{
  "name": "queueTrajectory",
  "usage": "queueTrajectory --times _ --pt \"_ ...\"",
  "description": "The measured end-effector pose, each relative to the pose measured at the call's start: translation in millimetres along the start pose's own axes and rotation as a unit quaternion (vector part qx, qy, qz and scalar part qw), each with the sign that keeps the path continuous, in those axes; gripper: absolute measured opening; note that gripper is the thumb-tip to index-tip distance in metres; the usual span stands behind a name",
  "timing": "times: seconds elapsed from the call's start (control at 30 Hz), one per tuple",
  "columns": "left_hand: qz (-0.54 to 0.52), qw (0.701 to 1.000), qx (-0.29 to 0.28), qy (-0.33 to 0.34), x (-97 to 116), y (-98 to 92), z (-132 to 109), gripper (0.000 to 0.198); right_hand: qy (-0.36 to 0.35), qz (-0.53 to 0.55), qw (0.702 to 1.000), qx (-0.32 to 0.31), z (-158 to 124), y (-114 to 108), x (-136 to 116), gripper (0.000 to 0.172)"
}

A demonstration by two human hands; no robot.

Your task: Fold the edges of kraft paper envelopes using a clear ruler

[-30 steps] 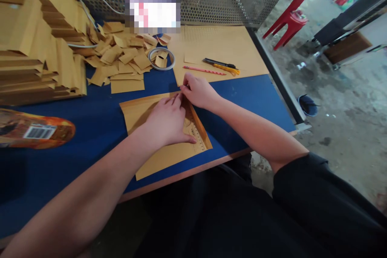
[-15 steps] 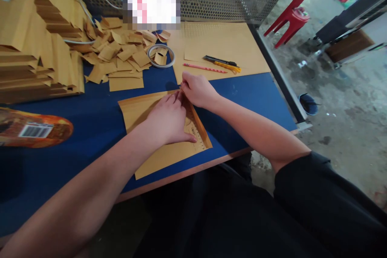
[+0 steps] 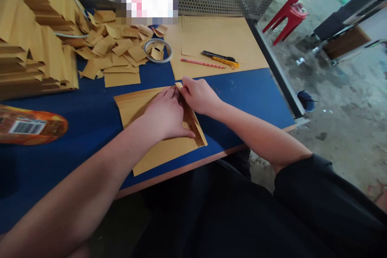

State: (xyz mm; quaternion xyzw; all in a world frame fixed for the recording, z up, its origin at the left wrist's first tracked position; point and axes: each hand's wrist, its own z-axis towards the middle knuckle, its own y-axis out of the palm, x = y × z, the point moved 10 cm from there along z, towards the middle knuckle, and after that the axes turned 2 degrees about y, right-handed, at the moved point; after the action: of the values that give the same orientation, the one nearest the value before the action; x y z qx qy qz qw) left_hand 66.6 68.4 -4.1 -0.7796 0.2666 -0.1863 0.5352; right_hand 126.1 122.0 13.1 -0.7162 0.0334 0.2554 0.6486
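A sheet of brown kraft paper lies on the blue tabletop in front of me, its far and right edges turned up into folded strips. My left hand rests flat on the sheet, fingers reaching to the far right corner and thumb stretched out to the right. A clear ruler with printed marks lies under that hand along the right fold, mostly hidden. At the far right corner, my right hand is closed, pinching the raised right-hand flap between thumb and fingers.
Behind are small brown paper pieces, a tape roll, a pink pencil, a black cutter and a yellow cutter. Folded paper stacks stand left, near an orange packet. A red stool stands beyond.
My right hand has brought the right-hand flap further upright and inward, and has come slightly nearer to me. The left hand stays pressed on the sheet. The whole view has shifted slightly.
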Motion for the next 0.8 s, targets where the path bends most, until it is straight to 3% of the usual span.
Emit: queueTrajectory --times 0.4,0.6,0.8 --pt "-0.021 1.000 0.021 0.005 -1 -1.4 1 0.124 0.010 0.003 0.999 -0.038 -42 7 -3 0.019" --pt "-0.010 1.000 0.020 0.003 3 -4.9 0 0.105 0.020 0.009 0.997 -0.068 -75 11 -4 0.017" --pt "-0.020 1.000 0.022 0.004 3 -4.0 1 0.104 0.024 0.025 0.994 -0.104 -109 14 -7 0.014"
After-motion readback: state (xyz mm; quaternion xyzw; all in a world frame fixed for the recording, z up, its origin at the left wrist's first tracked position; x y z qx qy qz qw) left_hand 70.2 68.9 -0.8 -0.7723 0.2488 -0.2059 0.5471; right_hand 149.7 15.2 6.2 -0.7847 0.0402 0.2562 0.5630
